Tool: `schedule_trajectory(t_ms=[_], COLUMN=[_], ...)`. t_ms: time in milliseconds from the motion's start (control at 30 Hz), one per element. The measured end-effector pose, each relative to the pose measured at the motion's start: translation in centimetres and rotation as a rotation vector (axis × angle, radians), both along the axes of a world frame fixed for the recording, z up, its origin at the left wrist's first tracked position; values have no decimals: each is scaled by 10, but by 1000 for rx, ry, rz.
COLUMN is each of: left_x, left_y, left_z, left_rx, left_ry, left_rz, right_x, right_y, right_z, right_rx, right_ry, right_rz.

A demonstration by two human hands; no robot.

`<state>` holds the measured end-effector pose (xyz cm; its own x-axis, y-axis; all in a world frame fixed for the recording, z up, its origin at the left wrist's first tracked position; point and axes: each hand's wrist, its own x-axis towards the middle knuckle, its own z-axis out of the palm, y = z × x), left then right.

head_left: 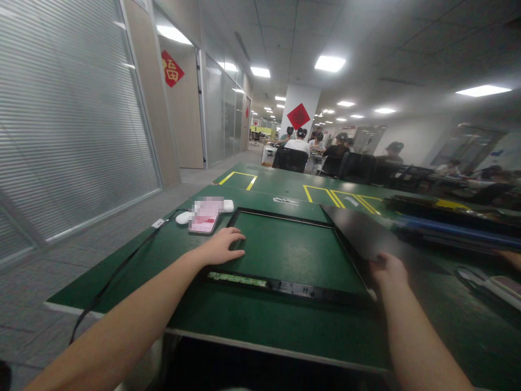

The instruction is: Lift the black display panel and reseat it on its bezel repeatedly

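Note:
On the green table lies a black rectangular frame with a green circuit board strip along its near edge. My left hand rests over the frame's left side, its fingers stretched out and holding nothing. At the frame's right side, my right hand pinches the near edge of a thin dark sheet. That sheet is tilted and slightly blurred, with its far corner near the frame's far right corner. The fingertips of my right hand are partly hidden.
A phone with white objects beside it lies left of the frame, near a black strap. Dark and blue strips are piled at the right. Another person's hand shows at the right edge. Yellow tape marks the table's far part.

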<state>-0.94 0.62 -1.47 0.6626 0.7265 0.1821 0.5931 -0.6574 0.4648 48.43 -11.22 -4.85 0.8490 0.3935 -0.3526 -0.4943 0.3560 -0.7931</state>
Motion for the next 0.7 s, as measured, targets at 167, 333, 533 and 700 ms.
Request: schedule_trajectory(t_ms=[167,333,533,700], left_x=[0,-1,0,-1], left_y=[0,0,-1,0], left_z=[0,0,1,0], left_rx=[-1,-8,2,13], left_ry=[0,-10,53,85], left_rz=[3,3,-2,-11], right_x=[-7,-10,-8,-5], right_y=[-2,-4,-4,-1], right_z=[4,6,5,1], right_rx=[-8,-22,-30,-32], right_ry=[51,100,120,96], right_rz=[49,101,136,115])
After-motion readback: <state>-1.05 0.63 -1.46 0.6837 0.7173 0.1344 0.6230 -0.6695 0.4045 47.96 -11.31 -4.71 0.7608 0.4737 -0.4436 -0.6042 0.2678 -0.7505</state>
